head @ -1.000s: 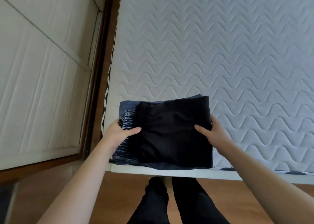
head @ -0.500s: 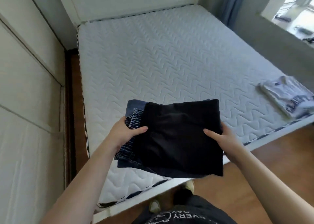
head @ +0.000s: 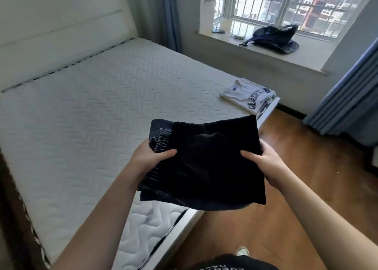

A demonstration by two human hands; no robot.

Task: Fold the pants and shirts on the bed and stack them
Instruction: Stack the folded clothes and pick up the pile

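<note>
I carry a stack of folded pants in the air over the bed's near corner: black pants point(head: 212, 163) on top, dark blue jeans point(head: 158, 142) beneath. My left hand point(head: 151, 157) grips the stack's left side, thumb on top. My right hand point(head: 263, 161) grips its right side, thumb on the black cloth. A folded white shirt with dark lettering point(head: 248, 98) lies on the far right corner of the bed point(head: 81, 116).
The quilted mattress is bare apart from the shirt. A white headboard point(head: 61, 30) stands at the back. A dark bag point(head: 276, 38) lies on the window sill. Blue curtains point(head: 347, 97) hang at right. Wood floor point(head: 306, 187) lies right of the bed.
The stack has been lifted off the bed's left edge and carried rightward. My view has swung up and right, bringing the window and the white shirt closer.
</note>
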